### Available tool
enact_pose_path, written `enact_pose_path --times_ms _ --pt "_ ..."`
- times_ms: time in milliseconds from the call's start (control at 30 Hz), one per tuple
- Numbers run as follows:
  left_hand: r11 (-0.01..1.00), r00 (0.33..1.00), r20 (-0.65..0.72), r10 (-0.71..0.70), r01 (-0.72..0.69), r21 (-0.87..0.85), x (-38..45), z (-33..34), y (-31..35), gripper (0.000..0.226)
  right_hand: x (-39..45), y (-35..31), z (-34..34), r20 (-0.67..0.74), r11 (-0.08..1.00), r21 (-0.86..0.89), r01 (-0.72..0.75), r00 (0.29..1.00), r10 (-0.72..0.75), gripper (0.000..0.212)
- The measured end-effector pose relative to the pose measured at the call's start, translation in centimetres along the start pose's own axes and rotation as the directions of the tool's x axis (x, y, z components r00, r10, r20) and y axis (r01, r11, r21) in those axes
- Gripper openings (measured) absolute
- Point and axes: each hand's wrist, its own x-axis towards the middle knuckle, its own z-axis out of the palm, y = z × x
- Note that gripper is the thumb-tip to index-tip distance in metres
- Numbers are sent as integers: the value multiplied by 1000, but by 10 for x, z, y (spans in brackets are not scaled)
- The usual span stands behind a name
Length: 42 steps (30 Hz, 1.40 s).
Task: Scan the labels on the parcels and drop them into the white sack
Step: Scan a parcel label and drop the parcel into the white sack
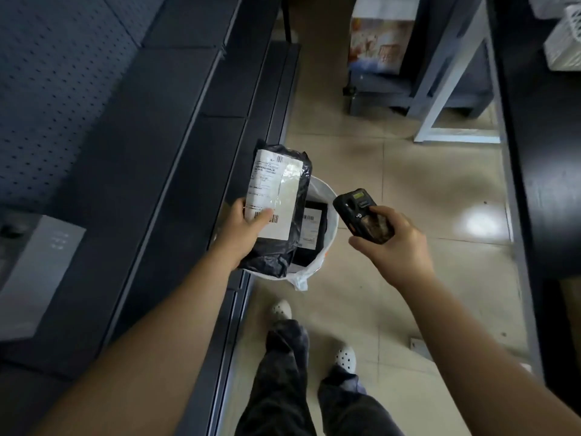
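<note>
Head view looks down on a beige tiled floor [393, 190] with a glare spot on it, running as an aisle between a long dark conveyor-like bench [176, 171] on my left and a dark counter edge [534, 152] on my right. A grey flat box [34, 272] lies on the bench near its left edge.

I count two parcels. One black parcel [283, 247], wrapped in dark plastic with a white shipping label [273, 190], is gripped by my left hand [243, 225], thumb pressed onto the label's lower barcode; it hangs partly over the white sack [328, 196]. A second parcel [309, 228], also black with a white label, lies inside the sack, which stands on the floor just beside the bench. I see one scanner [361, 215], and my right hand [393, 243] is wrapped around it, thumb on top, its head turned toward the held parcel.

Farther up the aisle stand a pale metal frame [452, 121] and a printed carton [377, 45]; a white basket [562, 42] sits at upper right. The held parcel covers the sack's left rim and part of its contents. Two white perforated clogs [345, 357] and dark trousers show below.
</note>
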Motion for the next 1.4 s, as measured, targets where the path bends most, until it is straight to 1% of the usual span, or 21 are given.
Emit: enact_pose_path --times_ms 100,233,300,467,633,733,833,933,1000,1033,1067,1100,1167,1233,1267,1333,1400 --pt "999 998 54 -37 37 -17 35 1 -9 45 17 5 17 -4 999 -15 -38 999 38 61" --pt "994 987 121 -109 110 4 79 -1 -29 47 33 9 47 -14 995 -31 -95 995 94 61" --pt "990 977 163 -140 140 7 102 -2 -46 52 40 12 64 -12 992 -40 -117 993 117 61" --pt "978 947 261 -188 156 136 144 -2 -86 52 53 19 106 -5 984 -41 -176 984 176 61" --pt "964 943 304 -132 51 261 167 2 -116 50 59 29 133 -25 974 -42 -223 975 223 61" --pt "911 919 386 -76 -93 401 171 6 -135 49 59 34 143 -29 965 -52 -258 966 257 61" --pt "774 884 468 -19 -284 566 171 12 -156 46 58 41 150 -22 959 -63 -275 962 274 61" --pt "615 816 576 -34 -437 656 167 24 -171 42 58 51 155 8 958 -87 -274 961 275 62" --pt "506 772 632 -69 -519 689 164 33 -181 45 60 57 158 22 959 -96 -267 963 270 62" --pt "480 755 648 -99 -534 696 163 37 -186 48 61 60 159 26 959 -99 -264 963 268 63" --pt "477 741 659 -131 -536 697 161 40 -191 53 63 63 161 32 960 -102 -262 963 267 63" --pt "492 731 666 -152 -528 692 161 43 -196 58 65 65 162 39 960 -103 -259 964 264 63" --pt "542 731 661 -170 -491 682 159 47 -201 63 69 69 166 53 963 -106 -247 966 253 63" --pt "586 747 647 -154 -458 668 158 51 -203 58 74 71 168 65 965 -117 -234 968 243 63" --pt "592 753 641 -149 -452 667 157 53 -205 54 75 72 170 73 966 -125 -227 969 238 64" --pt "567 757 630 -174 -446 693 156 58 -211 50 78 74 173 90 968 -150 -202 972 217 64" --pt "522 756 612 -231 -435 734 157 62 -220 50 80 77 176 104 968 -170 -184 974 203 65"
